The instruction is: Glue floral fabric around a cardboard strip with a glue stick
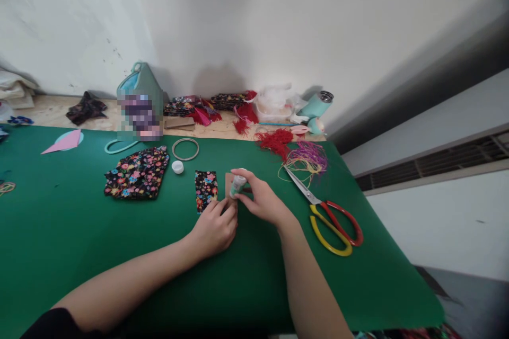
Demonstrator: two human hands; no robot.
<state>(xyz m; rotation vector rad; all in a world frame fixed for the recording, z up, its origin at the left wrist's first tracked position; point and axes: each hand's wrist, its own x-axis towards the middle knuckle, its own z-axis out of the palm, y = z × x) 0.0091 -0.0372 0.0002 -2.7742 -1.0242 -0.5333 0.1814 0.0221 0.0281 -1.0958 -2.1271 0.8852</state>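
Observation:
In my right hand [260,197] is a glue stick [238,184], tipped down with its end on a small brown cardboard piece [228,183]. My left hand [218,226] is closed at the near end of that cardboard, its fingers bent and pressed down there; the cardboard's lower part is hidden by them. Just left of the cardboard lies a strip of black floral fabric [205,188], close to my left fingertips. A white cap [177,167] rests on the green mat beyond the strip, and a larger folded floral cloth [137,174] lies farther left.
Large scissors [334,225] with red and yellow handles lie right of my right arm. Coloured threads [306,161] and red tassels [276,141] are behind them. A ring [185,149], a pouch [145,85] and a mint bottle [318,105] stand or lie toward the wall.

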